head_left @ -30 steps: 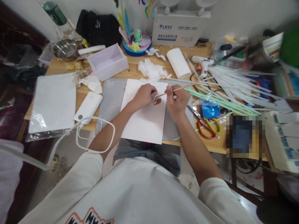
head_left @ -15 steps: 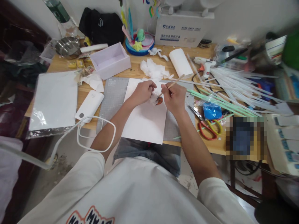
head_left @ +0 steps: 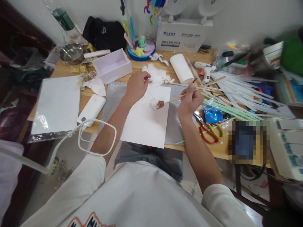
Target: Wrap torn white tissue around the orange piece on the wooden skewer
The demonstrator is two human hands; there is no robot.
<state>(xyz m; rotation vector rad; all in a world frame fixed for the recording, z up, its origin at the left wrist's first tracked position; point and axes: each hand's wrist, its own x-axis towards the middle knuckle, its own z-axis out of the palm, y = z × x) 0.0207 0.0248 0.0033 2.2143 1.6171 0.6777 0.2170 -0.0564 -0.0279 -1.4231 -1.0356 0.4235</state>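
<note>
My right hand (head_left: 190, 101) pinches a thin wooden stick (head_left: 213, 82), its tip pointing left toward a small orange and dark painted patch (head_left: 160, 104). That patch and a tuft of crumpled white tissue (head_left: 154, 103) beside it lie on a white sheet of paper (head_left: 144, 126). My left hand (head_left: 139, 82) is beyond them at the far edge of the sheet. Its fingers are bent closed against the left edge of a larger crumpled tissue (head_left: 158, 75); the grip itself is partly hidden. Under the sheet is a grey cutting mat (head_left: 176, 132).
Scissors (head_left: 210, 134), green and white plastic strips (head_left: 239, 90) and a glue gun (head_left: 205, 69) lie to the right. A tissue roll (head_left: 181, 67), a lilac box (head_left: 115, 71) and a white power bank (head_left: 92, 108) surround the mat. A white looped stand (head_left: 115, 138) crosses my left forearm.
My left hand has moved away from the painted patch, up to the larger tissue. My right hand has drawn right with the stick, so its tip is off the patch.
</note>
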